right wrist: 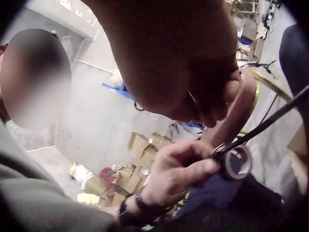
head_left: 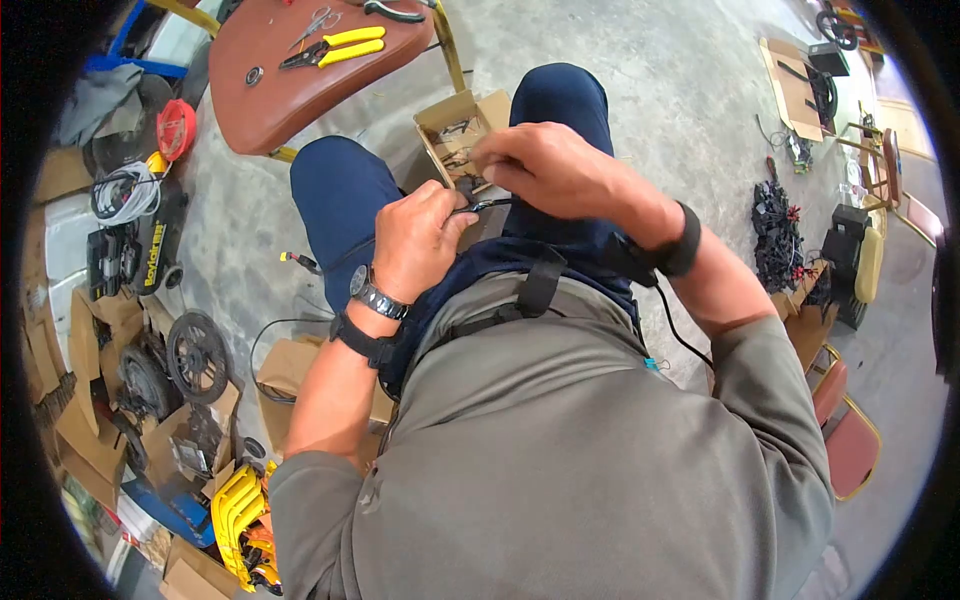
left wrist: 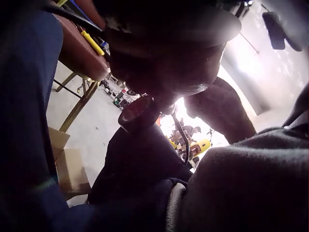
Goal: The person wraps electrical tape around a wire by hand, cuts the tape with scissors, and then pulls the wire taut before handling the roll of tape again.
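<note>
My left hand (head_left: 415, 235) pinches a thin black cable (head_left: 490, 203) between thumb and fingers over my lap. In the right wrist view the left hand (right wrist: 178, 169) shows its thumb along the cable (right wrist: 270, 121), which slants up to the right edge. A roll of tape (right wrist: 239, 162) hangs beside the left fingertips, ring-shaped and dark on its outside. My right hand (head_left: 550, 165), slightly blurred, is bent just above the cable, close to the left. In the right wrist view its fingers (right wrist: 212, 113) are curled in shadow; I cannot tell whether they hold anything.
An open cardboard box (head_left: 440, 135) with small parts stands between my knees. A brown chair seat (head_left: 300, 100) carries yellow-handled pliers (head_left: 335, 47), scissors (head_left: 318, 22) and a small ring (head_left: 254, 75). Wheels (head_left: 196, 355) and cartons lie left; tangled black wiring (head_left: 775, 235) lies right.
</note>
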Motion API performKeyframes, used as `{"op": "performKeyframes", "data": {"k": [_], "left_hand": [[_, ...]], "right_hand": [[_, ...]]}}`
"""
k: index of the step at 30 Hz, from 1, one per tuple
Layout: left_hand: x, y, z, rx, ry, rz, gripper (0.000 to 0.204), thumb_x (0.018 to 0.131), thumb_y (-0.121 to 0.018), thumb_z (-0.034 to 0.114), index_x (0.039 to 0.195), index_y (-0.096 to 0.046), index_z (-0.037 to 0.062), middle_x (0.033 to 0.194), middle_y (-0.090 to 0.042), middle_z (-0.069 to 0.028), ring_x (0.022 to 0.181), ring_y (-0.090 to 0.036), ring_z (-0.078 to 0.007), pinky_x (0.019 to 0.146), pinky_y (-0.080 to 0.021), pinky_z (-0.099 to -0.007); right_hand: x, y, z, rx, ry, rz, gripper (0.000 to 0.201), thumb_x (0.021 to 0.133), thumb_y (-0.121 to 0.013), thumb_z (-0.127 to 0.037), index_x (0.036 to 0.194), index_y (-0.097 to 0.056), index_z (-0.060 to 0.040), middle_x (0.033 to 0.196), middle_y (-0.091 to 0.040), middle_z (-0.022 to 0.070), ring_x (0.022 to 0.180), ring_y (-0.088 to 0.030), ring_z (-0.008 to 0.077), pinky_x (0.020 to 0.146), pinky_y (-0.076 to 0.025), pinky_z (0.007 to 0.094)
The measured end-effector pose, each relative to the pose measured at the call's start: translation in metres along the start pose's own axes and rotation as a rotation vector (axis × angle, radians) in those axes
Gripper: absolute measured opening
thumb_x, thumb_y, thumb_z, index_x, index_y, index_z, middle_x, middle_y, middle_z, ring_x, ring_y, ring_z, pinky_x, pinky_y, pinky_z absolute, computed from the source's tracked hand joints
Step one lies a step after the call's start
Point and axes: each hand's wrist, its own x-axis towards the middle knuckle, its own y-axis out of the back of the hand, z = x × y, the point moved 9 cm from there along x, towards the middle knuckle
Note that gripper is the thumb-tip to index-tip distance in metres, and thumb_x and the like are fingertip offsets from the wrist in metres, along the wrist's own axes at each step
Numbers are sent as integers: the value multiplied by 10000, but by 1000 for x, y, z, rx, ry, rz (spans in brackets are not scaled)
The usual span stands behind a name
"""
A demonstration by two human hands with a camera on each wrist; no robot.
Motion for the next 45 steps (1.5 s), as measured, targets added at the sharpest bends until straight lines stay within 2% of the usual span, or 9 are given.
{"op": "performKeyframes", "data": {"k": [4,5,8,11,14,20,32,38,45], "left_hand": [[-1,0,4,37,-31,11,156,803,-781,132,884,-665,66,809,-623,-107,739,-661,-330,625,-518,-416],[-1,0,4,43,-29,15,155,802,-780,130,881,-664,66,809,-622,-107,743,-662,-330,627,-519,-416],[-3,3,6,4,-49,72,155,803,-781,125,883,-665,63,806,-621,-107,746,-663,-329,634,-522,-414],[-6,4,5,-21,-53,114,147,815,-783,87,901,-672,44,789,-619,-125,718,-649,-338,611,-499,-398],[-7,7,4,-23,-5,145,144,812,-791,81,899,-683,41,790,-634,-126,710,-656,-324,617,-504,-385],[-11,10,-3,-46,60,207,143,809,-788,46,902,-683,21,795,-660,-132,682,-658,-301,620,-504,-357],[-13,8,-13,-231,150,195,85,799,-754,1,830,-676,14,748,-662,-123,627,-640,-270,578,-492,-344],[-19,-4,-36,-375,374,84,58,872,-740,15,911,-730,-27,793,-719,-46,707,-606,-82,644,-488,-260],[-23,-16,-60,-526,515,31,63,877,-765,27,901,-740,-25,799,-714,-10,707,-592,-71,637,-480,-244]], "right_hand": [[23,-44,11,246,31,-306,354,1000,-574,-256,1273,-635,-38,949,-692,125,760,-663,250,710,-527,374],[13,-60,31,416,-343,-479,427,1016,-557,-314,1336,-616,-36,971,-680,69,754,-625,141,693,-526,307],[16,-75,30,482,-418,-581,449,1006,-578,-301,1362,-597,-29,981,-674,46,760,-620,107,679,-522,263],[24,-82,35,627,-357,-493,435,937,-651,-280,1279,-645,-11,845,-687,42,655,-624,97,546,-500,260],[20,-77,33,728,-465,-503,481,961,-642,-227,1372,-575,13,991,-684,40,728,-632,107,645,-515,263],[25,-70,42,873,-367,-335,505,846,-741,-103,1313,-602,29,812,-693,49,678,-637,115,575,-510,260],[29,-56,43,722,-243,-112,413,864,-728,-46,1258,-628,26,896,-705,60,831,-633,107,773,-525,270],[29,-45,42,742,-227,-29,421,863,-720,-34,1272,-632,18,930,-714,59,853,-638,101,771,-532,262],[23,-22,16,627,-195,1,409,853,-728,-19,1255,-650,-4,904,-696,27,844,-617,76,763,-524,260]]}}
